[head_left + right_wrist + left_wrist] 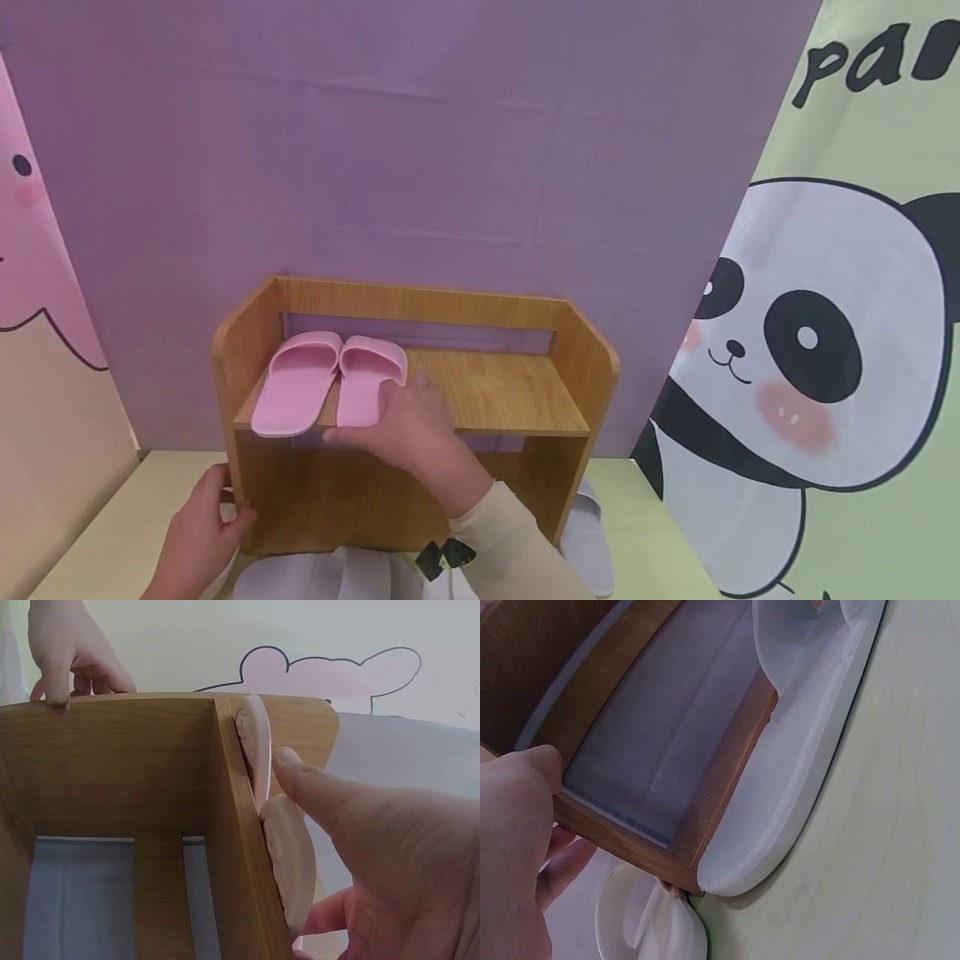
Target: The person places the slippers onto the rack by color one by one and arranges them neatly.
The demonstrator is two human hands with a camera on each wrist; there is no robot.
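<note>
A two-tier wooden shoe rack [495, 387] stands upright before me. My left hand [198, 529] grips the front edge of its left side panel, thumb on the inner face and fingers around the outside. On the upper shelf lie two pink slippers side by side, toes forward. My right hand [412, 421] straddles the right pink slipper [360, 392], its fingers at the slipper's right edge. In the right wrist view the thumb [307, 780] is extended over the toe ends, apart from the nearer sole. The left pink slipper [296, 392] sits close to the side panel.
Pale grey slippers [292, 577] lie on the table in front of the rack. Another grey slipper [587, 537] is beside its right panel, and a whitish slipper [671, 930] beside its left. A purple backdrop [420, 167] rises behind, with a panda-printed panel [825, 250] at right.
</note>
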